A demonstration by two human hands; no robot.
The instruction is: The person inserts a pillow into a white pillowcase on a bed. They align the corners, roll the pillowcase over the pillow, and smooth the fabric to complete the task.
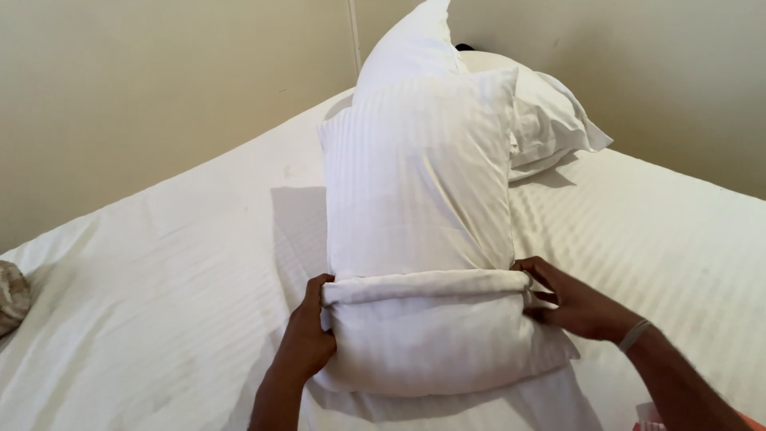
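Observation:
A white striped pillow (419, 183) lies lengthwise on the bed in front of me. The open end of its pillowcase (427, 287) is folded back into a rolled band across the near part. My left hand (307, 335) grips the band's left end, fingers curled over the fold. My right hand (570, 299) grips the right end, with a thin band on its wrist. The pillow's near end bulges below the fold.
The bed is covered with a white striped sheet (159, 271). Two more white pillows (550, 120) are stacked at the head, against a beige wall. A mottled brown object (12, 295) shows at the left edge.

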